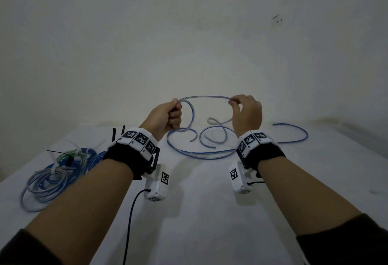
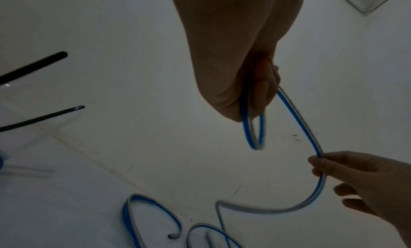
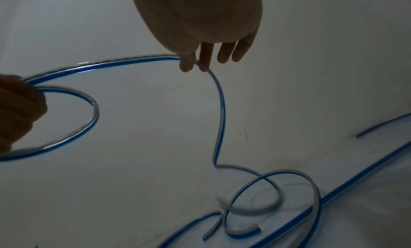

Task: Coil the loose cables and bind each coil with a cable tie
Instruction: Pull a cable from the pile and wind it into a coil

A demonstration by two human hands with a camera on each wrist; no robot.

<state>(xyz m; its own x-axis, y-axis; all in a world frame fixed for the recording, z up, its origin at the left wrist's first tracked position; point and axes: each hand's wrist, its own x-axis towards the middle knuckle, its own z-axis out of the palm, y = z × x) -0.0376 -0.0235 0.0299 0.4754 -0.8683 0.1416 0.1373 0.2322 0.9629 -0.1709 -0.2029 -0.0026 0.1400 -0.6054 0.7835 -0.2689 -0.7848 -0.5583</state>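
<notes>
A flat blue-and-grey cable (image 1: pixel 204 97) is held in the air between both hands above the white table (image 1: pixel 199 212). My left hand (image 1: pixel 168 115) is fisted round one end of it, with a small loop (image 2: pixel 255 134) hanging from the fist. My right hand (image 1: pixel 241 107) pinches the cable (image 3: pixel 133 60) between thumb and forefinger, the other fingers loosely extended. From that pinch the cable drops to the table and curls (image 3: pixel 278 190) there. Another loose blue cable (image 1: pixel 210 153) lies on the table under my hands.
Several tied coils (image 1: pixel 54 172) of blue, grey and green cable lie at the table's left, with pale cable ties beside them. Black cable ties (image 2: pixel 42 118) stick up near my left wrist. A long blue cable (image 1: pixel 298 132) curves off to the right. A pale wall stands behind.
</notes>
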